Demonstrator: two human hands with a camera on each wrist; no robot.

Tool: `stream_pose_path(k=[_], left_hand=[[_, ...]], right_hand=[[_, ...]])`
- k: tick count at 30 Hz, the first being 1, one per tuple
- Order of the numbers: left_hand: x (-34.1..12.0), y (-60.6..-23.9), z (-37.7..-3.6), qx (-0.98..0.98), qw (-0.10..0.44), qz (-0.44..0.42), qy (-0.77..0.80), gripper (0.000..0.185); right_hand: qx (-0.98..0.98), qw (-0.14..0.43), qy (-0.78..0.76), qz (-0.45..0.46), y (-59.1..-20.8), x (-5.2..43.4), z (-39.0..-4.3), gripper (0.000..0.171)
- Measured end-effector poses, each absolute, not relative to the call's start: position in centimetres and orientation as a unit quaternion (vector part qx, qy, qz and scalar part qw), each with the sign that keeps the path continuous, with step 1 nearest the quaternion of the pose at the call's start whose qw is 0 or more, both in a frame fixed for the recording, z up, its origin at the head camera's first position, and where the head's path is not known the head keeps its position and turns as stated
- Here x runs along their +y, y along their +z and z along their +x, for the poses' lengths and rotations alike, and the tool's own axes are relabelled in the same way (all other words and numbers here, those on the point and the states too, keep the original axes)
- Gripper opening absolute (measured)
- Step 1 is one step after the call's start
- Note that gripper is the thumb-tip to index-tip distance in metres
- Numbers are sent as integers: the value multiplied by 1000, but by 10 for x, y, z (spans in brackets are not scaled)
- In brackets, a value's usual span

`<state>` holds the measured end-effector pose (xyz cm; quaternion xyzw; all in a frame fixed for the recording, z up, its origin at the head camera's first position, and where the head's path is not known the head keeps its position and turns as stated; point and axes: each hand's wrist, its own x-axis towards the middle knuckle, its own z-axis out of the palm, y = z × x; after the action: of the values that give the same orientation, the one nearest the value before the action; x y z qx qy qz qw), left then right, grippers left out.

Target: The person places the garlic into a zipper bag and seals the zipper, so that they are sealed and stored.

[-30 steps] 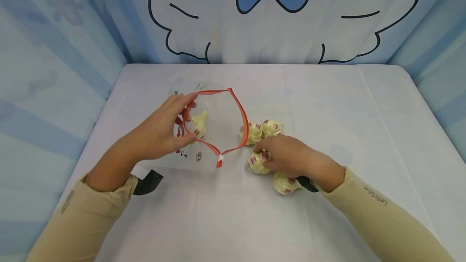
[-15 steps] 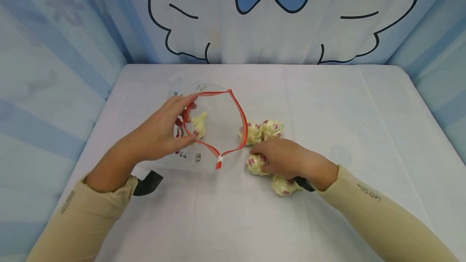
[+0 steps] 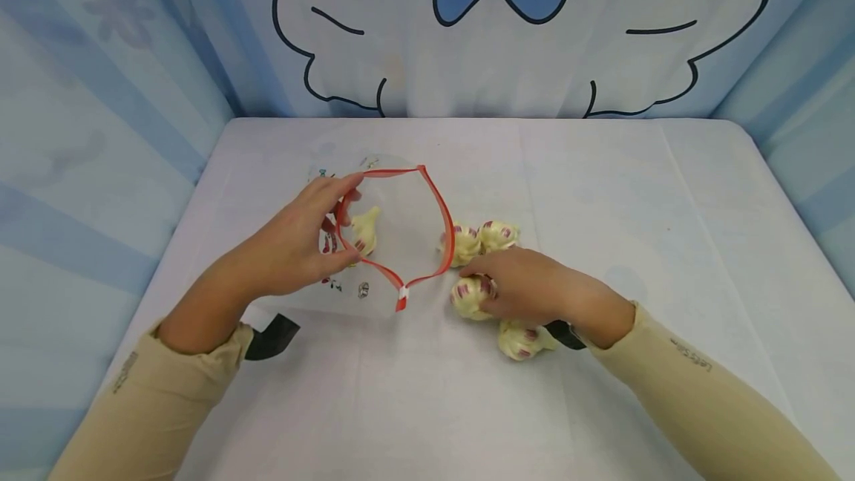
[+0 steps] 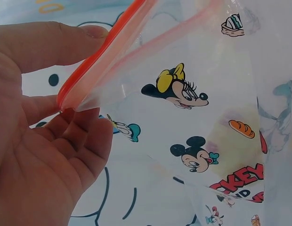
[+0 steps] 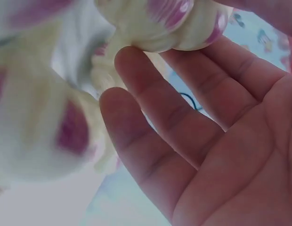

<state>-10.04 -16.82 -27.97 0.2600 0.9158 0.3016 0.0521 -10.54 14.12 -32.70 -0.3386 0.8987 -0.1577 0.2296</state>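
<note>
At the middle of the white worktop, little has changed over the last second: the right grip and its garlic bulb have shifted only slightly, and the bulb remains outside the clear printed zip bag. That suggests a pause or a small adjustment of hold more than any real carry. The right grip pinches this bulb between thumb and fingers; whether it is off the worktop cannot be told. The left grip holds the bag by its red rim, thumb on one side and fingers on the other, keeping the mouth spread wide. One garlic bulb at the bag's left shows through the film, by the left fingers.

Two more bulbs, one by the rim and one to its right, sit just beyond the right fingers. The rim overlaps the nearer one in the head view, so contact there is unclear; that pair could crowd the mouth. A fourth loose bulb lies just beside the right wrist, close under the hand. The white slider hangs at the mouth's near corner, between the bag and the held bulb. Behind everything stands a blue cartoon curtain.
</note>
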Motion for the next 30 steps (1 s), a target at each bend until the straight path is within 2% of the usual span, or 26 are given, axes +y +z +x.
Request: stream_pose_path(k=[10, 15, 20, 30], left_hand=[[-168, -278, -101, 916, 48, 261, 301, 85], [-168, -277, -100, 920, 51, 252, 296, 87], [-168, -277, -99, 920, 49, 254, 293, 86], [-167, -275, -96, 917, 44, 263, 295, 88]], right_hand=[[898, 195, -222, -326, -301, 156, -107, 39], [897, 147, -241, -341, -293, 157, -110, 40], [884, 92, -276, -365, -291, 151, -114, 38], [870, 53, -307, -382, -292, 130, -122, 42]])
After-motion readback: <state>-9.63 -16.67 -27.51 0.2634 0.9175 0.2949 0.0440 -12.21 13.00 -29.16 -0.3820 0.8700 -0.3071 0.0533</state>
